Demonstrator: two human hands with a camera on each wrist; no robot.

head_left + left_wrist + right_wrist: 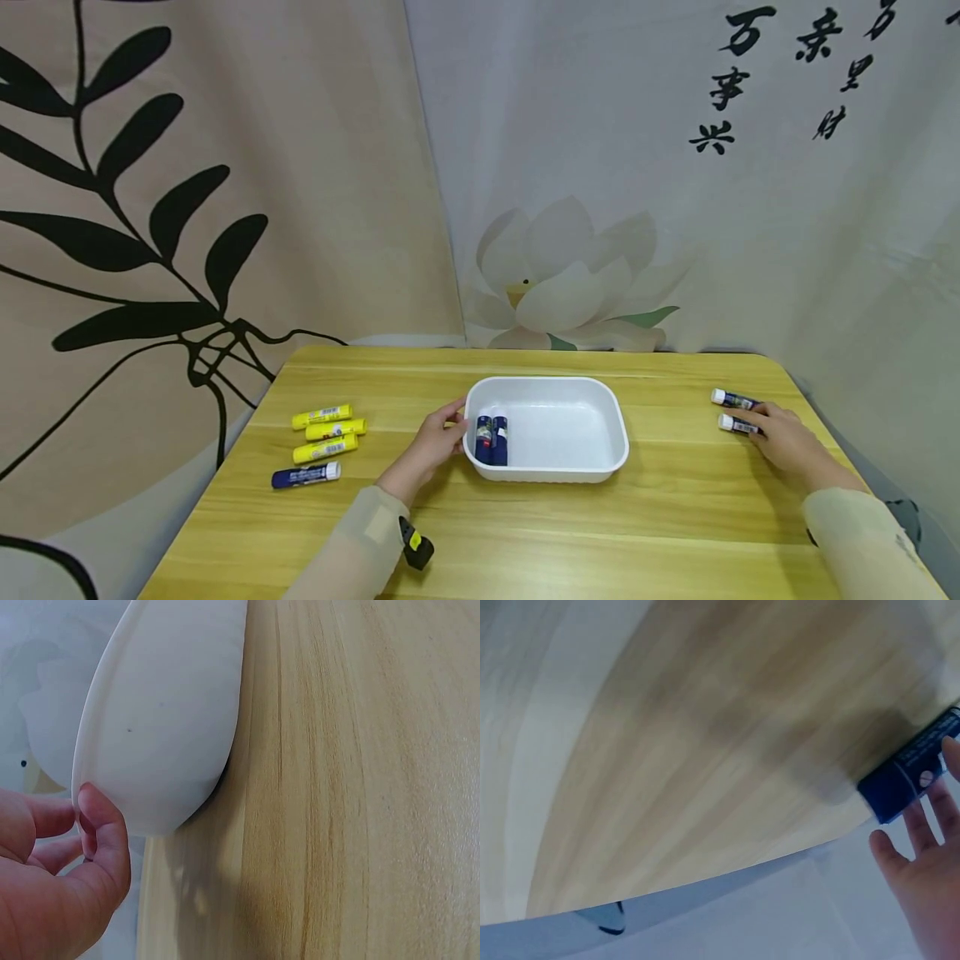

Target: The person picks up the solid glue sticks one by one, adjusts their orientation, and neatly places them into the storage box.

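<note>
Head view shows a wooden bench (525,546) with a white plastic tub (555,475) at its middle; two dark-blue glue sticks (483,446) lie side by side at the tub's left end. The left hand (435,435) pinches the tub's left rim between thumb and fingers. Well apart, near the bench's right edge, the right hand (783,442) has thumb and fingers clamped on a white-capped blue glue stick (738,425); a matching far stick (733,399) lies just beyond, and whether the hand touches it I cannot tell. On the left lie three yellow glue sticks (324,451) and a single blue stick (300,477). The step in hand looks like picking up blue sticks to join those in the tub; the next move would call for lifting clear of the bench and carrying leftward over the rim, the tub held steady.
</note>
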